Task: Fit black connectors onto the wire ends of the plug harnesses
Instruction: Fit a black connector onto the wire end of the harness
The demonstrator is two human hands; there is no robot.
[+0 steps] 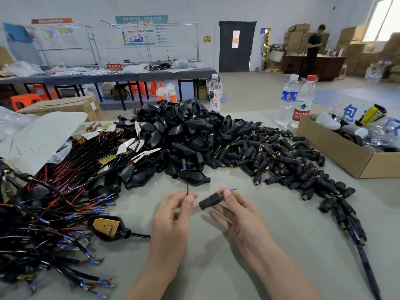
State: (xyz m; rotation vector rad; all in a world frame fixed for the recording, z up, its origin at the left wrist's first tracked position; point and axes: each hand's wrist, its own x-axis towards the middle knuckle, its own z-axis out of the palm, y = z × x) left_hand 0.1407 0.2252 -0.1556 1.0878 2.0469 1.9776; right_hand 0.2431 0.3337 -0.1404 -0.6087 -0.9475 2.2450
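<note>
While the cardboard box (337, 152) stands open at the right edge of the grey table (238, 267), I can see a jumble inside it: white and grey rounded pieces, a yellow-and-black packet (371, 114) and a clear plastic bag printed with blue characters; what lies deeper I cannot tell. Just left of the box stand two water bottles, one with a white cap (287, 100) and one with a red cap (304, 102), and a third bottle with red lettering (215, 94) stands behind the heap of plug housings (184, 131). Loose connectors (281, 156) spread from that heap toward the box, and a tangle of plug harnesses (54, 202) with red and black leads and blue-sleeved ends covers the table's left side. Near the front, both forearms reach in from the bottom. The left hand (173, 215) pinches a thin black wire (187, 188) between thumb and forefinger, its other fingers loosely curled; the wire rises to one plug housing (193, 176) lying at the heap's near edge. The right hand (236, 211) grips a black connector (208, 202) between thumb and forefinger, remaining fingers relaxed and spread below. A short run of red wire (195, 207) shows between the left fingertips and the connector's wide end, and a blue-sleeved terminal (233, 189) pokes out beyond the right thumb.
</note>
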